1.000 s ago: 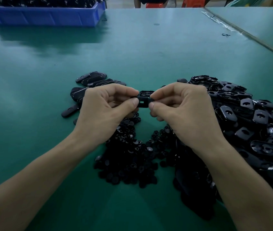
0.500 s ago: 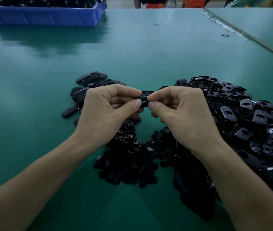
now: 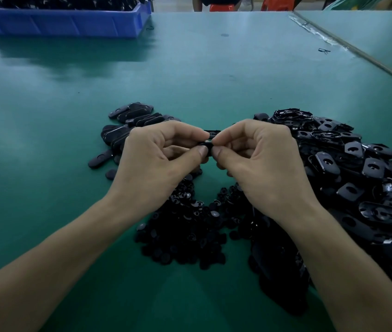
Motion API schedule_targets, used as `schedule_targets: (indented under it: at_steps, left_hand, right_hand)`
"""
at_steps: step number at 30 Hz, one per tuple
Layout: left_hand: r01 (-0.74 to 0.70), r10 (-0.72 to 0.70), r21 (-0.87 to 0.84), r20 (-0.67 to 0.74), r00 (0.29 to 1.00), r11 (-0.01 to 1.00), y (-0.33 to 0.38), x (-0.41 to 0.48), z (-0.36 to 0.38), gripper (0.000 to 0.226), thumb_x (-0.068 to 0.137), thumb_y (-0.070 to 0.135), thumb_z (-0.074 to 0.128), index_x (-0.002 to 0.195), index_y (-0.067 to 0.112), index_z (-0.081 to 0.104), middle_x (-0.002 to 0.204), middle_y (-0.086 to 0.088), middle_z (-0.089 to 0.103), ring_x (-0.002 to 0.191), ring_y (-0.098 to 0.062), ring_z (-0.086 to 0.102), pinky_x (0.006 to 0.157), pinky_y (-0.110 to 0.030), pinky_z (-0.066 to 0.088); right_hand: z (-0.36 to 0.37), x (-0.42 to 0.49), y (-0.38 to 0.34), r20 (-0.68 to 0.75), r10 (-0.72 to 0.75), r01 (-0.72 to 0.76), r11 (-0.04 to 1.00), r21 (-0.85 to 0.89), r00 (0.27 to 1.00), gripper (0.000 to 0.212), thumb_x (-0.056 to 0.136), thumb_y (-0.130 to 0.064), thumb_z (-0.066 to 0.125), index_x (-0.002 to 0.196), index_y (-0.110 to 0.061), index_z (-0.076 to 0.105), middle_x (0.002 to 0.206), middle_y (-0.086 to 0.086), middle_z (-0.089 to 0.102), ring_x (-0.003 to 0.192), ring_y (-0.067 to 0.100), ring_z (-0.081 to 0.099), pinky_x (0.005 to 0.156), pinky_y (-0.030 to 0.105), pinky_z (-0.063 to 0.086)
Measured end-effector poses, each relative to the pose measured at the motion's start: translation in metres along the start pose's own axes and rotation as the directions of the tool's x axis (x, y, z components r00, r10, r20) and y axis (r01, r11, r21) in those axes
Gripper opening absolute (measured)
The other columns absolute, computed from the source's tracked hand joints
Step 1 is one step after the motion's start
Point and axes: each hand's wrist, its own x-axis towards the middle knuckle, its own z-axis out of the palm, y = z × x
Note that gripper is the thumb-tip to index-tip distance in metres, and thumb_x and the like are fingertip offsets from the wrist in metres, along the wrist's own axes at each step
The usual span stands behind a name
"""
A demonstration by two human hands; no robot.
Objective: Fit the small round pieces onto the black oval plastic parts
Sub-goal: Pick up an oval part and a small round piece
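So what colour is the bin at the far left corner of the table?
The bin is blue; the head view shows it best.

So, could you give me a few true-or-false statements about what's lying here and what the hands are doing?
1. The left hand and right hand both pinch one black oval part between them. True.
2. The blue bin stands by the person's right elbow. False: the blue bin stands far off at the left.
3. The small round pieces lie heaped beneath the hands. True.
4. The largest heap of oval parts lies on the left. False: the big pile is on the right; a smaller group lies on the left.
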Motion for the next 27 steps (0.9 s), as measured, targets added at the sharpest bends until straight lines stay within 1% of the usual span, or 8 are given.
schedule_targets:
  at_steps: [3,7,13,18,21,23,26,27]
  left_hand:
    - [-0.030,0.030,0.063,-0.002,1.000,0.998,-0.0004,0.0000,0.0006,0.019,0.078,0.012,0.073,0.090,0.027,0.073,0.084,0.004,0.077,0.076,-0.012,0.074,0.073,-0.021,0.058]
    - [-0.063,0.063,0.154,0.001,0.998,0.986,-0.0012,-0.0012,0.0000,0.024,0.075,0.011,0.075,0.091,0.029,0.072,0.084,0.008,0.076,0.077,-0.009,0.073,0.072,-0.018,0.056]
    - [-0.109,0.114,0.233,-0.011,0.993,0.966,-0.0024,-0.0026,0.0000,0.024,0.075,0.013,0.077,0.092,0.030,0.071,0.084,0.011,0.075,0.076,-0.010,0.073,0.071,-0.022,0.058]
    - [-0.094,0.108,0.266,-0.039,0.993,0.960,-0.0058,-0.0015,-0.0006,0.020,0.077,0.018,0.078,0.092,0.029,0.071,0.084,0.010,0.075,0.077,-0.014,0.073,0.073,-0.032,0.061]
    - [-0.078,0.097,0.282,-0.054,0.994,0.956,-0.0069,-0.0001,-0.0014,0.021,0.077,0.016,0.076,0.091,0.030,0.070,0.083,0.012,0.074,0.075,-0.010,0.072,0.072,-0.028,0.059]
    - [-0.059,0.075,0.247,-0.059,0.995,0.967,-0.0075,0.0007,-0.0021,0.022,0.077,0.014,0.076,0.091,0.031,0.069,0.082,0.011,0.074,0.073,-0.008,0.071,0.069,-0.023,0.057]
    - [-0.029,0.036,0.157,-0.042,0.998,0.987,-0.0062,0.0013,-0.0013,0.028,0.080,0.005,0.077,0.091,0.029,0.068,0.082,0.007,0.074,0.071,-0.006,0.069,0.066,-0.018,0.054]
    - [-0.022,0.026,0.122,-0.031,0.999,0.992,-0.0051,0.0013,-0.0010,0.029,0.080,0.002,0.076,0.091,0.028,0.068,0.082,0.007,0.074,0.071,-0.006,0.068,0.066,-0.017,0.053]
  right_hand:
    - [-0.0008,-0.0002,0.0000,0.006,0.025,-0.025,0.999,0.025,1.000,0.022,0.084,-0.014,0.076,0.077,-0.028,0.062,0.069,-0.001,0.070,0.069,0.020,0.071,0.067,0.047,0.059]
    - [0.0021,-0.0016,-0.0013,0.010,0.030,-0.030,1.000,-0.008,0.999,0.024,0.083,-0.013,0.078,0.074,-0.026,0.061,0.069,0.001,0.071,0.068,0.022,0.071,0.067,0.046,0.059]
    - [0.0039,-0.0033,-0.0038,0.002,0.013,-0.013,1.000,-0.028,1.000,0.025,0.082,-0.010,0.078,0.073,-0.027,0.063,0.070,-0.002,0.072,0.067,0.017,0.072,0.069,0.042,0.060]
    - [0.0039,-0.0039,-0.0047,0.027,-0.007,0.007,1.000,0.000,1.000,0.020,0.083,-0.008,0.075,0.078,-0.026,0.067,0.070,-0.006,0.074,0.067,0.010,0.072,0.074,0.039,0.061]
    - [0.0048,-0.0044,-0.0061,0.079,-0.014,0.012,1.000,0.025,0.997,0.017,0.085,-0.008,0.073,0.087,-0.024,0.069,0.072,-0.010,0.075,0.069,0.008,0.072,0.079,0.039,0.060]
    - [0.0049,-0.0041,-0.0055,0.059,-0.019,0.019,1.000,0.011,0.998,0.018,0.086,-0.008,0.073,0.094,-0.024,0.070,0.074,-0.011,0.075,0.072,0.007,0.072,0.079,0.034,0.060]
    - [0.0032,-0.0026,-0.0040,-0.008,-0.053,0.053,0.995,-0.088,0.999,0.027,0.085,-0.011,0.076,0.108,-0.024,0.072,0.086,-0.012,0.072,0.078,0.000,0.067,0.073,0.012,0.051]
    - [0.0027,-0.0022,-0.0038,-0.010,-0.066,0.064,0.989,-0.134,0.998,0.029,0.086,-0.013,0.076,0.112,-0.025,0.072,0.091,-0.014,0.069,0.078,-0.003,0.064,0.072,0.008,0.046]
